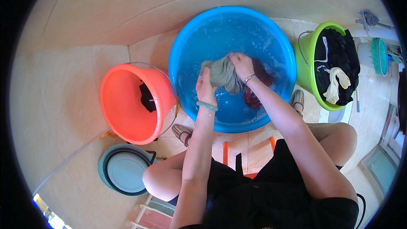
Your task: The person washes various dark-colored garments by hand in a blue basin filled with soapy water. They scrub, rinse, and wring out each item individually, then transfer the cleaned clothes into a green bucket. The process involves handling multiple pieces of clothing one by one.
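Note:
A bunched, wet grey-green cloth [223, 75] is stretched between my two hands over a large blue basin [174, 59] of water. My left hand [205, 87], with a pale green bangle at the wrist, grips the cloth's left side. At its upper right, my right hand [242, 65] has its fingers closed on the fabric; a thin bracelet circles that wrist. Dark red cloth [253, 98] lies in the water beneath and beside my right hand. Folds of the grey-green fabric hide some of my fingertips.
Left of the basin, an orange bucket [123, 101] leans with a black cloth [147, 97] inside. To the right, a green bucket [311, 65] holds black clothes and a cream-coloured piece [336, 85]. A grey-blue basin [127, 169] lies at lower left. My feet flank the blue basin's near side.

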`<control>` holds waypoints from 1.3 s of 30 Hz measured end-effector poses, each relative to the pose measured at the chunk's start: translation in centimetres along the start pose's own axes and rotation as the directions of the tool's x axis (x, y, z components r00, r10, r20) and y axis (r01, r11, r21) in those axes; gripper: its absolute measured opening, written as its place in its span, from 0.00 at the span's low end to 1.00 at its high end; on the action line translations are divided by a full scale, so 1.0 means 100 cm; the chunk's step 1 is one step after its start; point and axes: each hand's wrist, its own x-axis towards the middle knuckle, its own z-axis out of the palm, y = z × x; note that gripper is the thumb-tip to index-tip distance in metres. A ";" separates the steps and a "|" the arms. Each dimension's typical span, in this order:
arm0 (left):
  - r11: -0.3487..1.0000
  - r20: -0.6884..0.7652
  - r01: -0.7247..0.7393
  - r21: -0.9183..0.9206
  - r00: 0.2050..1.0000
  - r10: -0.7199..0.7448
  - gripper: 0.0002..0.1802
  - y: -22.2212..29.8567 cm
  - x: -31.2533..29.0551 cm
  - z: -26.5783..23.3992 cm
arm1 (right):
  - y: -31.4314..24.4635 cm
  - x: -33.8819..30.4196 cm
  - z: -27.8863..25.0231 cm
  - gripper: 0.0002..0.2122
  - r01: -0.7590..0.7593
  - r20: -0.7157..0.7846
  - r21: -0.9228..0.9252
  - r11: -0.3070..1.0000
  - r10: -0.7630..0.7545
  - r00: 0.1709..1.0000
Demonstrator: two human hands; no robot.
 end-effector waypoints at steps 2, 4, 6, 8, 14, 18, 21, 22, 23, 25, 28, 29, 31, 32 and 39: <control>0.995 0.082 0.031 0.093 0.996 -0.038 0.29 0.005 0.001 -0.021 | 0.014 0.005 0.000 0.25 -0.155 0.033 0.059 0.986 0.153 0.988; 0.988 0.073 0.064 0.143 0.995 -0.075 0.36 0.010 0.001 -0.031 | 0.022 -0.008 0.000 0.29 0.035 0.092 -0.109 0.993 -0.025 0.995; 0.987 0.044 0.047 0.153 0.998 -0.054 0.39 0.012 -0.001 -0.034 | 0.018 -0.028 -0.001 0.30 0.154 0.208 -0.221 0.963 -0.108 0.972; 0.989 0.029 0.064 0.131 0.997 -0.068 0.41 0.005 -0.003 -0.028 | 0.046 -0.024 0.012 0.31 0.130 0.235 -0.255 0.958 -0.069 0.970; 0.957 -0.052 0.276 -0.095 0.958 -0.281 0.53 -0.021 -0.022 -0.016 | 0.001 -0.028 0.018 0.28 -0.127 0.049 -0.250 0.960 0.144 0.988; 0.854 0.195 0.415 -0.312 0.908 -0.370 0.52 -0.021 -0.032 -0.005 | -0.056 -0.065 -0.024 0.23 0.143 0.030 -0.005 0.990 -0.143 0.989; 0.763 0.550 0.405 -0.503 0.832 -0.079 0.46 -0.009 -0.032 -0.006 | -0.109 -0.105 -0.054 0.18 0.348 0.041 0.191 0.918 -0.362 0.931; 0.768 0.578 0.351 -0.535 0.816 0.030 0.40 0.000 -0.033 -0.007 | -0.119 -0.118 -0.062 0.17 0.418 0.042 0.202 0.886 -0.434 0.900; 0.772 0.598 0.354 -0.528 0.800 0.042 0.36 0.008 -0.029 -0.011 | -0.131 -0.131 -0.070 0.16 0.475 0.091 0.226 0.851 -0.504 0.859; 0.786 0.574 0.322 -0.528 0.817 0.050 0.26 0.020 -0.045 -0.009 | -0.142 -0.148 -0.082 0.15 0.594 0.222 0.221 0.774 -0.633 0.742; 0.723 0.646 0.442 -0.531 0.764 0.007 0.24 0.008 -0.053 -0.028 | -0.150 -0.161 -0.108 0.14 0.385 0.347 0.432 0.816 -0.544 0.764; 0.762 0.686 0.389 -0.517 0.722 0.097 0.26 0.009 -0.056 -0.023 | -0.134 -0.157 -0.105 0.16 0.109 0.290 0.715 0.690 -0.434 0.853; 0.777 0.606 0.358 -0.518 0.795 0.038 0.26 0.008 -0.066 -0.018 | -0.099 -0.141 -0.103 0.21 -0.146 0.240 0.810 0.568 -0.093 0.966; 0.740 0.623 0.418 -0.527 0.783 0.001 0.26 0.010 -0.069 -0.021 | -0.085 -0.133 -0.096 0.24 -0.240 0.257 0.829 0.505 0.037 0.966; 0.647 0.781 0.624 -0.439 0.621 -0.068 0.28 0.010 -0.103 -0.011 | -0.099 -0.109 -0.076 0.29 -0.646 0.614 0.758 -0.093 -0.233 0.754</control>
